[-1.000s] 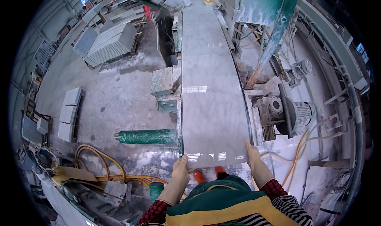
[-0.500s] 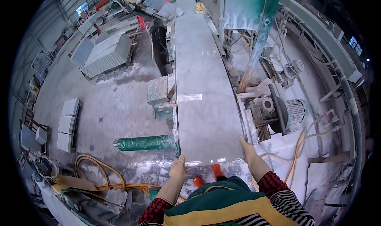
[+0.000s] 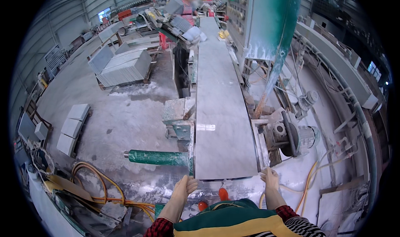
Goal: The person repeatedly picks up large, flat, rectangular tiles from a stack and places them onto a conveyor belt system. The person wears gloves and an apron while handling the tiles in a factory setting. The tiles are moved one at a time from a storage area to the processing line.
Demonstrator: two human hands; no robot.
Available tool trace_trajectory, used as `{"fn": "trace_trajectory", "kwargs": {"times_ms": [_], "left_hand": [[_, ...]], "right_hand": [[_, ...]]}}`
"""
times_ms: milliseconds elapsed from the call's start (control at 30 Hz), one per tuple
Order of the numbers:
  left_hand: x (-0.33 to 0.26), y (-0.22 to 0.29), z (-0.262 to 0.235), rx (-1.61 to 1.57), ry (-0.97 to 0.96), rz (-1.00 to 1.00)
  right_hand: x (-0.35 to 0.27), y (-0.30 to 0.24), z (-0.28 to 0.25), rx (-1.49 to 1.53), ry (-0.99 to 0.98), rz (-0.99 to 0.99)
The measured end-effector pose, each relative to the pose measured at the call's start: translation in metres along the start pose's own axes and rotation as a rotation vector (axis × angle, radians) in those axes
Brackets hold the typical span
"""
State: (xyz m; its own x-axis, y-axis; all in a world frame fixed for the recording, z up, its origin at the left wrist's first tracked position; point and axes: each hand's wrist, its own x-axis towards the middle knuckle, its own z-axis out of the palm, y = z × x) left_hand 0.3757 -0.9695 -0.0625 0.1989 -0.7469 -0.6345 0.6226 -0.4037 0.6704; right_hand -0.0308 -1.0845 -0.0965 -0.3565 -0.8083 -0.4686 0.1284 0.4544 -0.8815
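You had your left hand (image 3: pixel 186 186) and right hand (image 3: pixel 270 178) open, fingers resting on the long grey stone slab's (image 3: pixel 221 112) near corners, gripping nothing.

The long grey stone slab (image 3: pixel 223 124) fills the line ahead, and its top lies bare, so a hand can pass freely above it. On the left a green roller (image 3: pixel 157 157) juts out just beside the near corner, hemming the left hand (image 3: pixel 185 186). On the right the motor with its blade (image 3: pixel 293 133) stands close beyond the right hand (image 3: pixel 270 179), and yellow hoses (image 3: pixel 310 174) cross the dusty floor there.
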Motion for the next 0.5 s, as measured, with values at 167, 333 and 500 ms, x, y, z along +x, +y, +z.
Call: {"fn": "trace_trajectory", "kwargs": {"times_ms": [167,333,500], "left_hand": [[-0.005,-0.012,-0.042,-0.030,0.067,0.021],[-0.028,-0.021,-0.061,-0.060,0.083,0.085],[-0.063,-0.033,-0.093,-0.172,0.220,0.139]], "right_hand": [[-0.053,-0.050,0.052,-0.497,-0.153,-0.789],[-0.087,-0.052,0.140,-0.827,-0.524,-1.256],[-0.102,-0.054,0.233,-0.794,-0.792,-1.536]]}}
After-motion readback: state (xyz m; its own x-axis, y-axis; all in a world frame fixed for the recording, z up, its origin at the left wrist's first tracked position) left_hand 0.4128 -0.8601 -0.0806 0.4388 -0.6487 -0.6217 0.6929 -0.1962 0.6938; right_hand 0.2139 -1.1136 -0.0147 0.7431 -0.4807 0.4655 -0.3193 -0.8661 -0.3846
